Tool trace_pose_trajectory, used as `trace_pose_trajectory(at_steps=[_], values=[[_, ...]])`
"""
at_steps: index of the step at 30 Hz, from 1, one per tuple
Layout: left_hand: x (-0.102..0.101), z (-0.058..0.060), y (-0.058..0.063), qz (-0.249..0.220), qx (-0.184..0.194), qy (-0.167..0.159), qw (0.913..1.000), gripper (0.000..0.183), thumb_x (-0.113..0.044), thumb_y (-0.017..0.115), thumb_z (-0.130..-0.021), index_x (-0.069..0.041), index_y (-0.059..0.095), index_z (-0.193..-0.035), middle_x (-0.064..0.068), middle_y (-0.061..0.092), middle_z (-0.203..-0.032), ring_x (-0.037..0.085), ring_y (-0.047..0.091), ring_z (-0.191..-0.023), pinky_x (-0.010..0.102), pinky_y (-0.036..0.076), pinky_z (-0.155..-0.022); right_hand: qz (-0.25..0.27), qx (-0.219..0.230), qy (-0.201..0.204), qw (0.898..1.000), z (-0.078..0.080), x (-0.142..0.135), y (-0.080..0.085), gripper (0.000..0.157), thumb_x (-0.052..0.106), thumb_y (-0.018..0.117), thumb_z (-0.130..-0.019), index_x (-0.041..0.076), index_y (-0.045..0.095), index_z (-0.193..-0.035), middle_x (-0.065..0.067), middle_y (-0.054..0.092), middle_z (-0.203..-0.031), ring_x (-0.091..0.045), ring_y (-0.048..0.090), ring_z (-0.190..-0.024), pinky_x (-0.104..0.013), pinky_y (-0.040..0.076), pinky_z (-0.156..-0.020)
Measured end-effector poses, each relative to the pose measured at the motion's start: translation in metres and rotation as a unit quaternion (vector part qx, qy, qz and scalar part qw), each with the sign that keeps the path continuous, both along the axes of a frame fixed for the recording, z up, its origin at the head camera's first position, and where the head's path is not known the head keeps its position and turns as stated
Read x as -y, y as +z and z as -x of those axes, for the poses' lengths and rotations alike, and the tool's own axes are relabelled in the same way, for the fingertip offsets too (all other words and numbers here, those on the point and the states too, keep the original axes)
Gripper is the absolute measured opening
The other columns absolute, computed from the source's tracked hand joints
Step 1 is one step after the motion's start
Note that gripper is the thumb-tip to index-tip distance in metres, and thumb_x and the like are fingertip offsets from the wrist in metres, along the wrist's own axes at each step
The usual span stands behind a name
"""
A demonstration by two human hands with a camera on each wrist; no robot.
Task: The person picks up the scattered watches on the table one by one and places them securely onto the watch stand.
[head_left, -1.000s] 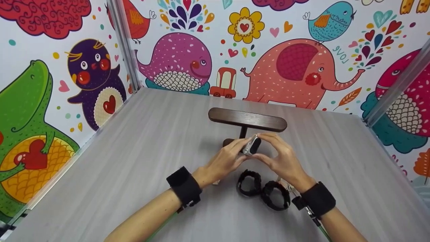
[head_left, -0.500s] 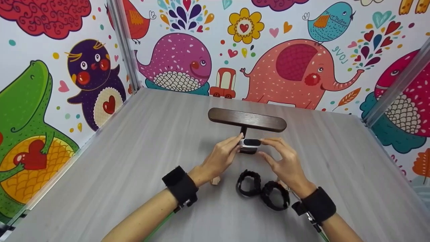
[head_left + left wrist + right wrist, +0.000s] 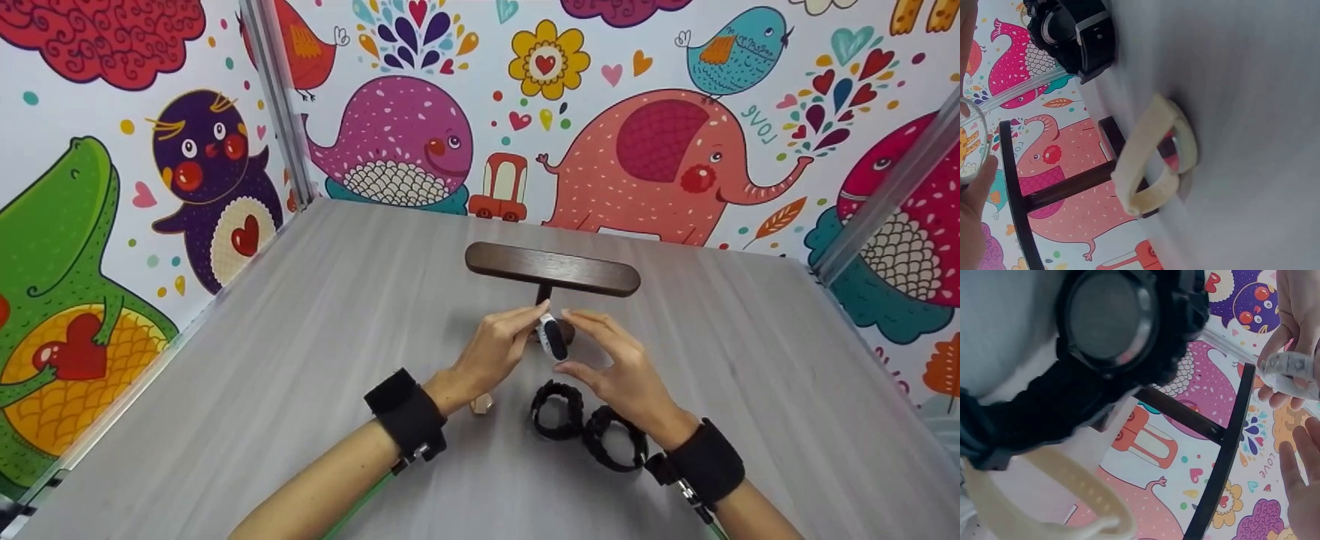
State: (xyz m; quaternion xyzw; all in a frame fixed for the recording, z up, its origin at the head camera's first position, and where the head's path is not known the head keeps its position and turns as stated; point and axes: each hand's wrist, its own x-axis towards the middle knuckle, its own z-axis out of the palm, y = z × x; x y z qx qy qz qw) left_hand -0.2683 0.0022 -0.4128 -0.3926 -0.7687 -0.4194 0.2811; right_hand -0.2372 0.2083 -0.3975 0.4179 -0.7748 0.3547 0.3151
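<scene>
My left hand [image 3: 491,349] pinches a pale fitness band [image 3: 553,337] with a black oval face. In the left wrist view the band forms a clear ring between fingers and thumb. My right hand [image 3: 626,367] is close on its other side, thumb and fingers apart; in the right wrist view its fingers [image 3: 1297,464] are straight and away from the band [image 3: 1292,374]. Just behind stands a dark wooden T-shaped stand [image 3: 551,268], its base partly hidden by the band and left hand.
Two black watches [image 3: 556,410] [image 3: 615,439] lie on the grey table [image 3: 337,315] in front of the hands. A cream watch strap [image 3: 1145,157] is near the left wrist, and another cream strap [image 3: 1084,495] appears by the right wrist. Patterned panels [image 3: 390,142] enclose the table.
The band has turned in the left hand, its black face going from slanted to level and now steeply tilted. The right fingers, on the band a second ago, are now off it.
</scene>
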Motion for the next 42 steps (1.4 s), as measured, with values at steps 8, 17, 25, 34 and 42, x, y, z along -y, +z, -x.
trace_pose_trajectory(at_steps=[8, 17, 25, 34, 42], values=[[-0.004, -0.003, 0.007, 0.008, 0.025, -0.026, 0.9993, 0.033, 0.006, 0.049, -0.1, 0.014, 0.055, -0.132, 0.025, 0.068, -0.124, 0.032, 0.068, -0.114, 0.032, 0.059, -0.094, -0.001, -0.023, 0.042, 0.999, 0.0, 0.009, 0.002, 0.075, -0.004, 0.089, -0.063, -0.008, 0.059, -0.132, -0.023, 0.063, -0.128, -0.022, 0.063, -0.121, -0.017, 0.046, -0.108], [-0.003, -0.003, 0.005, 0.004, 0.033, -0.02, 0.9992, 0.036, 0.004, 0.053, -0.1, 0.015, 0.052, -0.134, 0.025, 0.068, -0.123, 0.032, 0.069, -0.113, 0.029, 0.058, -0.094, -0.004, -0.001, 0.018, 1.0, 0.0, 0.012, -0.002, 0.073, -0.001, 0.09, -0.065, -0.005, 0.059, -0.131, -0.018, 0.064, -0.124, -0.025, 0.066, -0.105, -0.012, 0.05, -0.098], [-0.001, 0.003, 0.004, -0.007, 0.036, -0.021, 0.9991, 0.039, 0.005, 0.05, -0.101, 0.016, 0.048, -0.138, 0.026, 0.069, -0.118, 0.031, 0.072, -0.102, 0.024, 0.061, -0.085, 0.001, -0.018, -0.014, 1.0, 0.004, 0.005, -0.002, 0.073, 0.001, 0.091, -0.064, -0.003, 0.061, -0.13, -0.017, 0.064, -0.123, -0.024, 0.065, -0.107, -0.014, 0.052, -0.094], [0.028, 0.023, 0.017, -0.031, 0.025, 0.052, 0.9979, 0.037, -0.001, 0.06, -0.097, 0.012, 0.057, -0.131, 0.023, 0.064, -0.12, 0.029, 0.07, -0.096, 0.029, 0.06, -0.088, 0.024, 0.034, -0.084, 0.996, 0.007, -0.024, 0.002, 0.069, 0.0, 0.088, -0.069, 0.0, 0.06, -0.132, -0.015, 0.064, -0.127, -0.024, 0.063, -0.105, -0.014, 0.05, -0.093], [0.06, 0.045, 0.033, 0.025, 0.084, 0.096, 0.9915, 0.054, -0.008, 0.064, -0.095, 0.006, 0.046, -0.145, 0.024, 0.045, -0.149, 0.039, 0.044, -0.14, 0.049, 0.037, -0.12, 0.02, 0.073, -0.177, 0.981, 0.012, -0.059, 0.01, 0.066, -0.003, 0.086, -0.071, -0.001, 0.059, -0.132, -0.019, 0.062, -0.124, -0.025, 0.061, -0.102, -0.008, 0.046, -0.088]])
